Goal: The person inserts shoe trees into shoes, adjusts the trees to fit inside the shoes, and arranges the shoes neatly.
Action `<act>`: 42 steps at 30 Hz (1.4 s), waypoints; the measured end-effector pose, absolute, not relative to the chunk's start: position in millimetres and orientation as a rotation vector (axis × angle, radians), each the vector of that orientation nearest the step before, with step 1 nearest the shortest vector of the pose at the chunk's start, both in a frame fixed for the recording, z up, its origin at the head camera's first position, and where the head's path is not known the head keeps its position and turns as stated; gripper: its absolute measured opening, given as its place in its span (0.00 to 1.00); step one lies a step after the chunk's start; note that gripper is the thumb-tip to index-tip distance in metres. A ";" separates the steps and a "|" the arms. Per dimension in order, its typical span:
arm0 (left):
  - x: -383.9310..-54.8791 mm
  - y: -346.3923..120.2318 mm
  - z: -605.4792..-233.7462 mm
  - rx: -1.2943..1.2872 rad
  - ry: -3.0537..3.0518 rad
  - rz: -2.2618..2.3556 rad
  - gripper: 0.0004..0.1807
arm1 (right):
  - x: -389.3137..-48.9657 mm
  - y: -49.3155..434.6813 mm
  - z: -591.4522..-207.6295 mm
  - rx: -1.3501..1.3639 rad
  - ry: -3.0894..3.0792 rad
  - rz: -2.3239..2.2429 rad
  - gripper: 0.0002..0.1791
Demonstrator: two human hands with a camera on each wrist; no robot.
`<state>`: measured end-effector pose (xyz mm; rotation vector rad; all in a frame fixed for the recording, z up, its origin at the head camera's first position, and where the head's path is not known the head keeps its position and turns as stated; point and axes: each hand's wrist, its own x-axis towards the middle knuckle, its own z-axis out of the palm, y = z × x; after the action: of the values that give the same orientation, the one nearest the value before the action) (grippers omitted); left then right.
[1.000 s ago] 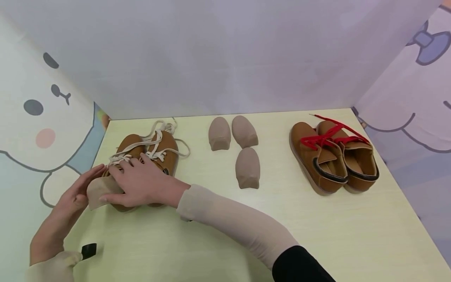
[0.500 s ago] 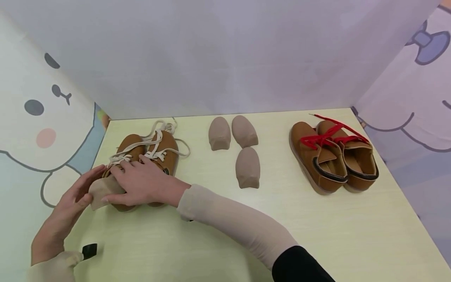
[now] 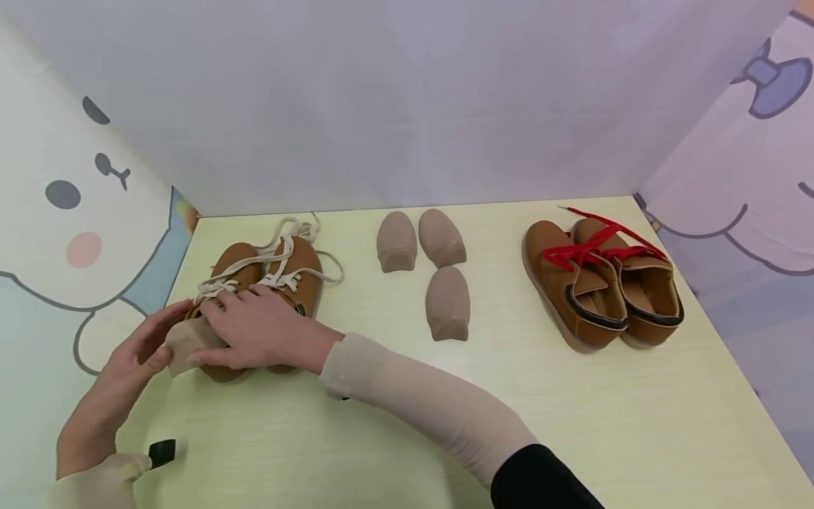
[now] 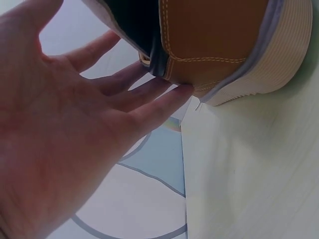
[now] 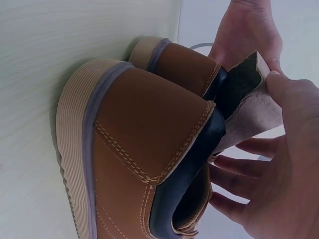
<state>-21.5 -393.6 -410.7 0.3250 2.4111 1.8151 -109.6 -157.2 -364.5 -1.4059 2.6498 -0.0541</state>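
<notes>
A pair of brown shoes with white laces stands at the table's left; the left shoe (image 3: 235, 256) and right shoe (image 3: 302, 279) point away from me. A beige moulded shoe insert (image 3: 193, 346) tilts out of the left shoe's opening; its front is hidden. My right hand (image 3: 263, 329) reaches across both shoes and pinches the insert, thumb on its edge in the right wrist view. My left hand (image 3: 127, 360) lies along the left shoe's outer side, its thumb touching the insert. In the left wrist view, extended fingers (image 4: 154, 107) touch the shoe's side.
Three more shoe inserts (image 3: 447, 304) lie on the pale table (image 3: 394, 438) near its middle. Another brown pair (image 3: 598, 283) with red laces stands at the right. A wall (image 3: 413, 106) rises behind, with printed side panels (image 3: 95, 283) beside the table.
The insert has shifted slightly right, toward my right hand. My left thumb has come up against the insert's edge. My right hand has barely moved, and the shoes stay in place.
</notes>
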 end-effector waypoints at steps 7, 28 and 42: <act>-22.2 -392.8 -409.3 0.249 2.527 1.688 0.31 | -109.3 -157.7 -365.6 -1.431 2.684 -0.044 0.45; -26.8 -387.8 -412.2 0.269 2.654 1.624 0.32 | -107.1 -163.2 -371.2 -1.489 2.783 0.036 0.36; -23.9 -382.3 -415.1 0.212 2.785 1.465 0.31 | -102.4 -164.7 -374.9 -1.494 2.834 0.111 0.34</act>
<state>-23.9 -382.3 -415.1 0.2120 2.7854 1.4646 -102.4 -164.7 -374.9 -1.4940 2.8335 0.1108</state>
